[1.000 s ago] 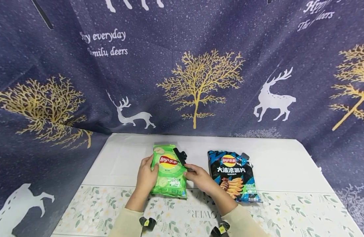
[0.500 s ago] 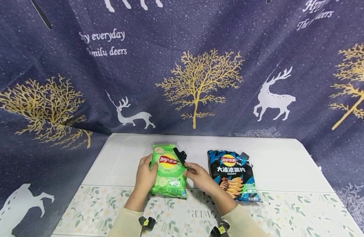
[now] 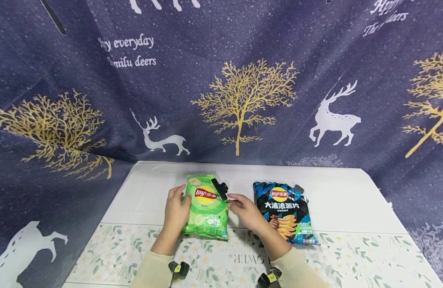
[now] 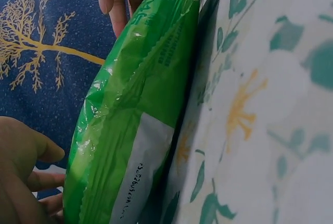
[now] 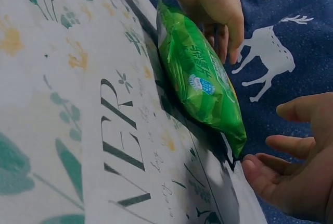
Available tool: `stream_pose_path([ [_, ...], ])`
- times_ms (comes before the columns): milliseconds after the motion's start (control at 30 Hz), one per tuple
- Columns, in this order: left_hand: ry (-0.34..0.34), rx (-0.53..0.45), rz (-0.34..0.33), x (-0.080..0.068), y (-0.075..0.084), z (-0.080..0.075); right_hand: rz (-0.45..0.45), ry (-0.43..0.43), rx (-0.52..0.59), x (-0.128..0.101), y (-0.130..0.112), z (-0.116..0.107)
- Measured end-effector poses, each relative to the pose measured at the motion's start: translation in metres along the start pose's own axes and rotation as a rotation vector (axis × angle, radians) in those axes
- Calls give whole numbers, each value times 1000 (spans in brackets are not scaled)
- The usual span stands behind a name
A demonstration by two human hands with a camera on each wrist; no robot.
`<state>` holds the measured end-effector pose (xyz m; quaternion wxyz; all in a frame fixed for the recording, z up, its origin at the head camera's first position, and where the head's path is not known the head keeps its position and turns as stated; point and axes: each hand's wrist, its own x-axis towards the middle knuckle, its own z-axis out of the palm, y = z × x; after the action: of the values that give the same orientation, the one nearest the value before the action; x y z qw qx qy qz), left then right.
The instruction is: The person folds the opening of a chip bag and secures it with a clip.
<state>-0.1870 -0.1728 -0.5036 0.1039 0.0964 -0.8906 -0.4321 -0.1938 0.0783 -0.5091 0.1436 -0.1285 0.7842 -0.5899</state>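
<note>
A green bag of potato chips [image 3: 206,210] lies face up on the table, with a black clip [image 3: 219,189] across its upper right corner. My left hand [image 3: 176,208] is at the bag's left edge; in the left wrist view its thumb [image 4: 49,148] stands apart from the green wrapper. On the other side, my right hand [image 3: 247,212] is beside the right edge just below the clip, its fingers loosely bent. The right wrist view shows the right fingers [image 5: 294,146] spread and holding nothing, near the bag's corner.
A black and blue bag of potato chips [image 3: 284,214] lies to the right, partly behind the right forearm, with a dark clip [image 3: 298,189] at its upper right corner. The table [image 3: 351,200] ends at a dark blue curtain [image 3: 207,80] with deer and trees.
My right fingers have come off the clip and bag edge and moved slightly right. My left hand has eased a little leftward, loosening from the bag. Both bags lie where they were.
</note>
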Motion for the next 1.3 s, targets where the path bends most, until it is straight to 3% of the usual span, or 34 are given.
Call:
stream_pose_path([
  [500,74,-65,78,-3,12,-2,-38,41,22,4,-6,-3],
  [1300,35,-126,122,-12,32,-1,-26,91,0,-2,-19,-11],
])
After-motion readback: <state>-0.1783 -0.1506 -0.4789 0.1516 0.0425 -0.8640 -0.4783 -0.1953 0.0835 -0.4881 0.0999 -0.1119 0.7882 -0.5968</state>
